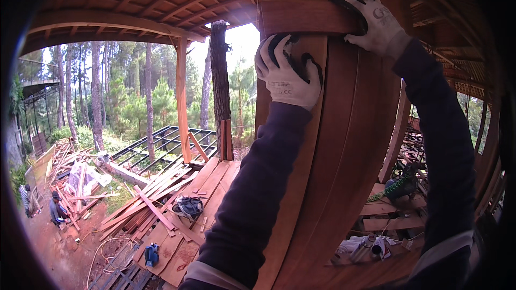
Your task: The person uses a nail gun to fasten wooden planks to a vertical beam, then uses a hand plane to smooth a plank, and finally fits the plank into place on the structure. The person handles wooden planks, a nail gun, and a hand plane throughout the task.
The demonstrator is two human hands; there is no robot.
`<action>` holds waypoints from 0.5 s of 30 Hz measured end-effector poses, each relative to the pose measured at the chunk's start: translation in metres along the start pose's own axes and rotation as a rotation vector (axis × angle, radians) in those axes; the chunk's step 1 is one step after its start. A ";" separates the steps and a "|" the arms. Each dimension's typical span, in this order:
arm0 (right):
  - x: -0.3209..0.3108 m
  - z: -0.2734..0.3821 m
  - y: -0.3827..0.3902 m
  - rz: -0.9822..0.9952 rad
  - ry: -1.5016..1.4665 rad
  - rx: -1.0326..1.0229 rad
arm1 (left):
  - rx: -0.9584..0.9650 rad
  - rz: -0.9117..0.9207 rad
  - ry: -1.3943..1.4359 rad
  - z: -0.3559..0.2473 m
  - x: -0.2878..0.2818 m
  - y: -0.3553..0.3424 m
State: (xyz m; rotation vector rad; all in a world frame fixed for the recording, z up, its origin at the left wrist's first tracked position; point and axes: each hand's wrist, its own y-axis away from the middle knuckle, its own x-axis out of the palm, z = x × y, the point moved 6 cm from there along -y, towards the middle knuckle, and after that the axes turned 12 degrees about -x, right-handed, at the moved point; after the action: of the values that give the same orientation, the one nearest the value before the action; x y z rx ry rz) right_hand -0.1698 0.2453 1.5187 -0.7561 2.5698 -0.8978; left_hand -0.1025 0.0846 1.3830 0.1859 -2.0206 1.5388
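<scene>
A short horizontal strip of reddish wood (306, 17) lies across the face of tall upright planks (344, 113) in front of me. My right hand (379, 24), in a pale glove with dark fingertips, grips the strip's right end, thumb below and fingers over the top. Just under the strip, my left hand (289, 75), gloved alike, rests against a lighter upright plank (309, 145). Its fingers are apart and reach up to the strip's lower edge; whether they press on it I cannot tell.
Below left, loose boards (161, 204), a dark bag (189, 207) and a blue tool (151, 255) lie on a plank deck (177, 260). Two people crouch on the ground, one in dark clothes (57, 209). A dark metal frame (161, 142) stands behind. Bottles (363, 247) sit lower right.
</scene>
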 end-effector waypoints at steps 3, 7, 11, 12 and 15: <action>-0.012 -0.004 0.007 -0.134 0.030 -0.035 | -0.036 0.020 0.034 0.008 -0.003 0.001; -0.048 0.009 0.015 -0.337 -0.013 -0.054 | -0.094 0.132 0.086 0.012 0.003 -0.001; -0.063 0.029 0.043 -0.433 -0.322 0.076 | -0.039 0.193 0.083 0.005 0.002 -0.007; -0.065 0.044 0.057 -0.440 -0.435 0.118 | -0.037 0.240 0.029 0.002 -0.003 -0.005; -0.050 0.095 0.128 -0.472 -0.584 0.252 | -0.236 0.321 0.094 0.017 -0.031 0.041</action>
State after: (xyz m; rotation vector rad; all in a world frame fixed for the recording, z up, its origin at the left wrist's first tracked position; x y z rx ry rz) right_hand -0.1350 0.3130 1.3700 -1.3408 1.7644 -0.9293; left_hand -0.1013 0.0749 1.3293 -0.3120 -2.2126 1.4419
